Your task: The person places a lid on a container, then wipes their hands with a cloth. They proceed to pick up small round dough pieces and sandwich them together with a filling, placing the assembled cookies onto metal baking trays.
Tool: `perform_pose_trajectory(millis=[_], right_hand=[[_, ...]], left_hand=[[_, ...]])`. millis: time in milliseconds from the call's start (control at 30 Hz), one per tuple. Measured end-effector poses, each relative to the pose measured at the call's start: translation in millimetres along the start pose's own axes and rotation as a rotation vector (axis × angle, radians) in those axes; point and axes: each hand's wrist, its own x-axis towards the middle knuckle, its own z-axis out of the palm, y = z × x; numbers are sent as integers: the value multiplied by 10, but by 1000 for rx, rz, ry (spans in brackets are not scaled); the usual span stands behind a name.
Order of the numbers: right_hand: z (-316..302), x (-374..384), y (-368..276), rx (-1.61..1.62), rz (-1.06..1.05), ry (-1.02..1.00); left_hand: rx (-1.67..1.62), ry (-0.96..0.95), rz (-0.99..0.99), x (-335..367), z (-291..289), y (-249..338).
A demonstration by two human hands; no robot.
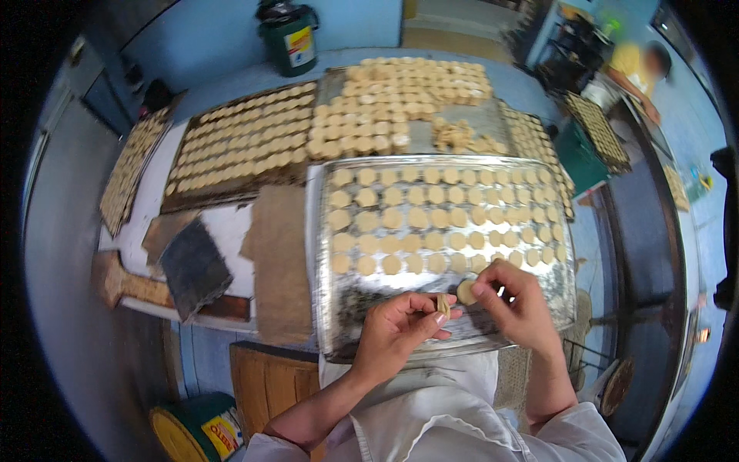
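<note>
Both hands work low over the near edge of the large shiny rectangular metal tray (331, 308), at about 6 o'clock in the view. Left hand (396, 323) has its fingers curled in, pinching a small pale tan dough piece (443, 305) held on edge between thumb and fingertips. Right hand (517, 304) sits just beside it at 3 o'clock of the left, fingers bent, thumb and forefinger closed on a round flat pale dough disc (466, 291) that sits just at the tray surface; cannot tell if the disc is lifted or resting. The two dough pieces are near each other, not clearly touching. On the same tray, rows of round pale dough discs (431, 219) fill the far half, toward 12 o'clock from the hands; the near left part of the tray is bare metal. Beyond it at 12 o'clock, a second metal tray with tightly packed tan discs (400, 100). At 10 o'clock, a dark flat tray full of tan discs (239, 142), and another such tray (131, 169) further left. Brown cardboard sheet (277, 262) lies on the surface just left of the shiny tray, with a dark square pad (194, 266) at 9 o'clock. Green canister with yellow label (291, 35) stands at far 12 o'clock. White garment (431, 416) covers the person's front at the bottom edge.
</note>
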Motion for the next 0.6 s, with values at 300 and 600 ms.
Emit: perform_pose_trajectory(millis=[300,600], right_hand=[[1179,349,-383,-91,-330,-61],[1456,411,-605,-53,-231,-231]], left_hand=[[80,417,84,-807,-748,326],[84,409,105,-832,-916,309]])
